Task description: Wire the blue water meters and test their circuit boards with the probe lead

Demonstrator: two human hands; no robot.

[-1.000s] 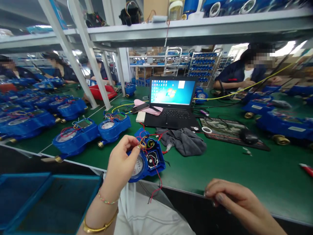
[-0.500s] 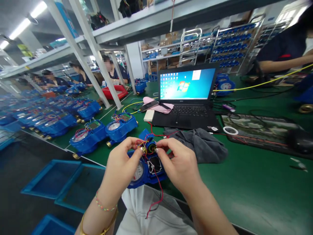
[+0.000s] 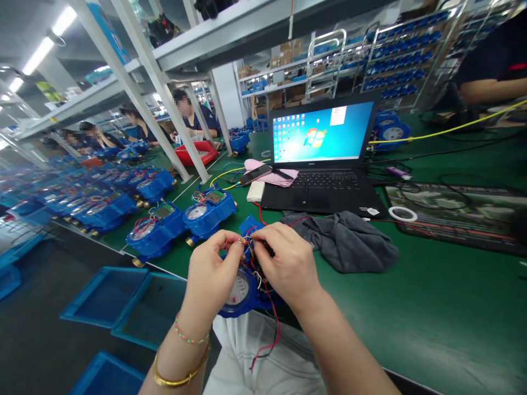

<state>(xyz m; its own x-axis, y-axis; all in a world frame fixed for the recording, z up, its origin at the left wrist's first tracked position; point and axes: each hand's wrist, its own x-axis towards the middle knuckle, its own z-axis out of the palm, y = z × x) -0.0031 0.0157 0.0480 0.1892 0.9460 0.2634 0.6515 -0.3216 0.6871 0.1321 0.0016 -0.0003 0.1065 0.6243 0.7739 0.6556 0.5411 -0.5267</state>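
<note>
The left hand (image 3: 212,274) and right hand (image 3: 288,263) meet over a blue meter (image 3: 241,288) at the near edge of the green surface (image 3: 432,307). Each grip is a pinch: the left thumb and forefinger are closed on the coloured wires (image 3: 247,242) at the meter's top, and the right fingertips close on the same bundle from the other side, the two pinches almost touching. The left palm also cups the meter's left side, and the right hand covers its right half, so only the dial face and a blue tab above the fingers show. A red wire (image 3: 272,329) hangs loose from the meter past the surface's edge over the person's lap. The left wrist bears a bead bracelet (image 3: 187,337) and a gold bangle (image 3: 181,376).

Just right of the hands lies a crumpled grey cloth (image 3: 349,241). Behind it stands an open laptop (image 3: 321,159) with its screen lit, a pink cloth (image 3: 272,175) and a phone beside it on the left. A roll of white tape (image 3: 402,214) lies right of the laptop, on the edge of a dark mat (image 3: 461,211). To the left, more blue meters (image 3: 156,233) stand in rows along the surface. Blue trays (image 3: 107,296) sit below its edge. Other people work at the far side.
</note>
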